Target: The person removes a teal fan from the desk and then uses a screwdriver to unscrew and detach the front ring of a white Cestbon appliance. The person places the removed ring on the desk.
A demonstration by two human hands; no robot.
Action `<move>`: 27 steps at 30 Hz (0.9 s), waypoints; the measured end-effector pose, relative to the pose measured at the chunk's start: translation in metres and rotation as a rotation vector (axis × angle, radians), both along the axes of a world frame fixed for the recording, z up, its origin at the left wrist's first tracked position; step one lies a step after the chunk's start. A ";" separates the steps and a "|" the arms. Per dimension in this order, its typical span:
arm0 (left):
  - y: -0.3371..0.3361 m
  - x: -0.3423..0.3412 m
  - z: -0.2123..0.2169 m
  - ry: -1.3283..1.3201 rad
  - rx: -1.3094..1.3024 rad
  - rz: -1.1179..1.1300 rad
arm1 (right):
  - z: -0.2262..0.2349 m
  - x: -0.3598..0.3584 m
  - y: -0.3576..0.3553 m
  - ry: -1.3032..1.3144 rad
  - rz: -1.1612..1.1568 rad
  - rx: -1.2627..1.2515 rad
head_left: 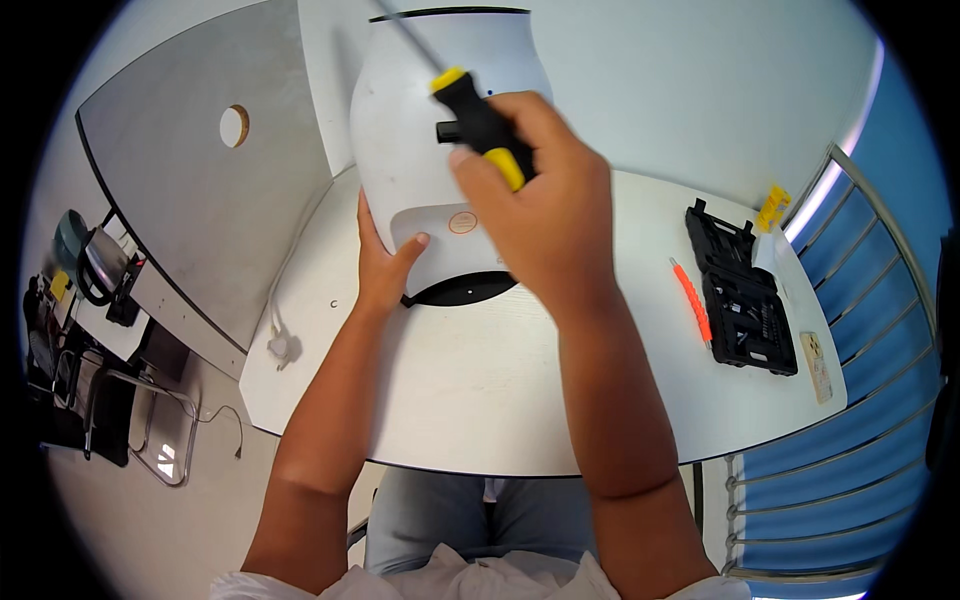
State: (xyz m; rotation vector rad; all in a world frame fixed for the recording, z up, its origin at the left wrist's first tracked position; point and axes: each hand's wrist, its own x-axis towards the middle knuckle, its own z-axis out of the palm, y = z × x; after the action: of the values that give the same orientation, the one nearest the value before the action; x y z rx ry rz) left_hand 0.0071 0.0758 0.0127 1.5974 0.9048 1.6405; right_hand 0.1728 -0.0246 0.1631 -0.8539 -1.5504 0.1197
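Note:
A tall white appliance [420,130] with a black base stands on the white table [470,390] in front of me. My left hand [385,260] lies flat against its lower left side, thumb on the front panel. My right hand [535,200] is raised in front of the appliance and grips the black and yellow handle of a screwdriver [480,125]. The thin metal shaft runs up and to the left, across the upper part of the appliance.
A black tool case [740,290] lies open at the table's right, with an orange-handled tool [692,300] beside it and a small card [816,365] near the edge. A white plug and cord [282,345] hang at the table's left edge. A grey desk panel [190,180] stands left; a railing is on the right.

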 end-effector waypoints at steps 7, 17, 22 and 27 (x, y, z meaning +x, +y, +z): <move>-0.001 0.000 0.000 0.006 -0.034 0.021 | 0.008 0.015 0.000 0.114 -0.010 -0.201; 0.002 -0.001 -0.003 0.020 -0.029 0.058 | 0.014 0.012 -0.011 -0.040 -0.137 -0.314; -0.001 0.001 0.000 0.029 -0.058 0.067 | 0.015 0.016 -0.014 -0.066 -0.103 -0.354; -0.002 0.001 0.002 0.010 -0.074 0.046 | 0.016 0.018 -0.016 -0.092 -0.103 -0.399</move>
State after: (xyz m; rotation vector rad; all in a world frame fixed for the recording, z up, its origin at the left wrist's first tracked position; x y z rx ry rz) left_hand 0.0085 0.0735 0.0150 1.5468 1.0028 1.6128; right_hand 0.1905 -0.0403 0.1792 -1.2658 -1.5894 0.3266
